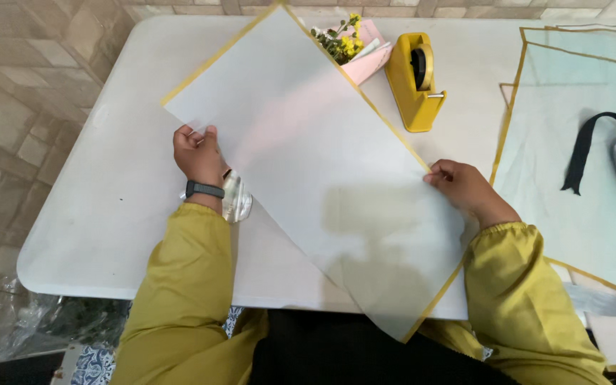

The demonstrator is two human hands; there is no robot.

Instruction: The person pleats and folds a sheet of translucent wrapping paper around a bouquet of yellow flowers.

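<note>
A large frosted white wrapping sheet with a gold border (315,164) lies diagonally over a white table (108,207). My left hand (197,155) pinches its left edge, a dark band on the wrist. At the sheet's right edge, my right hand (461,187) grips the gold border. Both arms wear mustard-yellow sleeves. The sheet's lower corner hangs past the table's near edge. A small bouquet with yellow flowers in pink paper (354,46) lies at the far side, partly under the sheet's upper edge.
A yellow tape dispenser (415,82) stands behind the sheet. Pale green gold-edged sheets (586,142) cover the right side, with a black strap (586,146) on them. A crumpled clear wrapper (238,198) sits by my left wrist. Tiled floor is at left.
</note>
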